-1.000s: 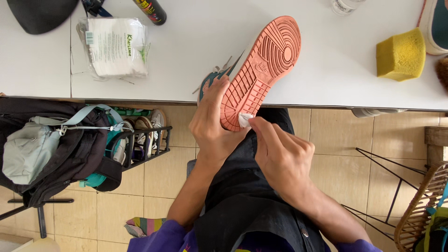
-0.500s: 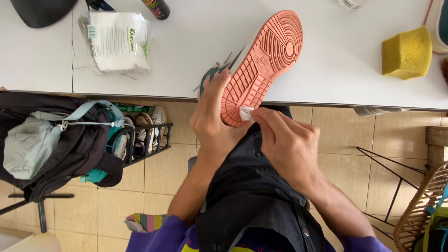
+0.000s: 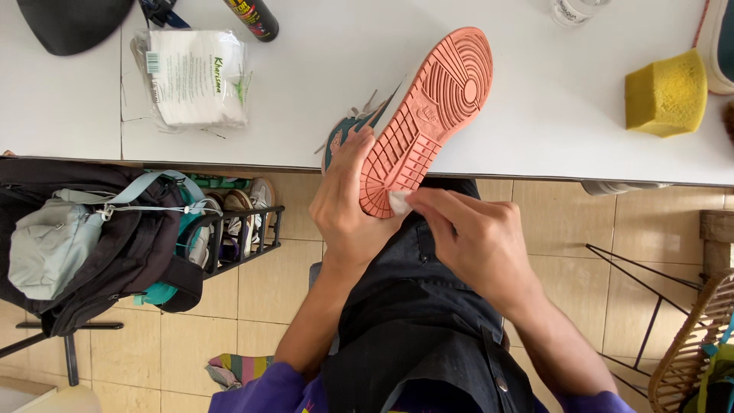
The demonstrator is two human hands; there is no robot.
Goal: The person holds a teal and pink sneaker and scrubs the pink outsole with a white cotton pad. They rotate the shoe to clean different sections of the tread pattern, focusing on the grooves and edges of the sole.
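Head view: sneaker (image 3: 424, 126), salmon sole up, at 12 o'clock over the white worktop (image 3: 535, 115) edge. Left hand (image 3: 348, 206), grip closed on its heel side. Right hand (image 3: 474, 241), grip pinching white wipe (image 3: 399, 201) against the heel. Yellow sponge (image 3: 667, 93) at 2 o'clock; tissue pack (image 3: 195, 76) at 10.

i see the shoe (image 3: 424, 115) lying sole up across the near edge of the tabletop (image 3: 550, 115), heel end hanging off it. my left hand (image 3: 348, 206) is at the shoe's left side, my right hand (image 3: 474, 241) just right of the heel, with a small wipe (image 3: 399, 202) between fingers and sole. left of the shoe lies a pack of wipes (image 3: 195, 76). far right sits a sponge (image 3: 667, 93). under the tabletop, to the left, a backpack (image 3: 84, 245) is beside a shoe rack (image 3: 241, 222).
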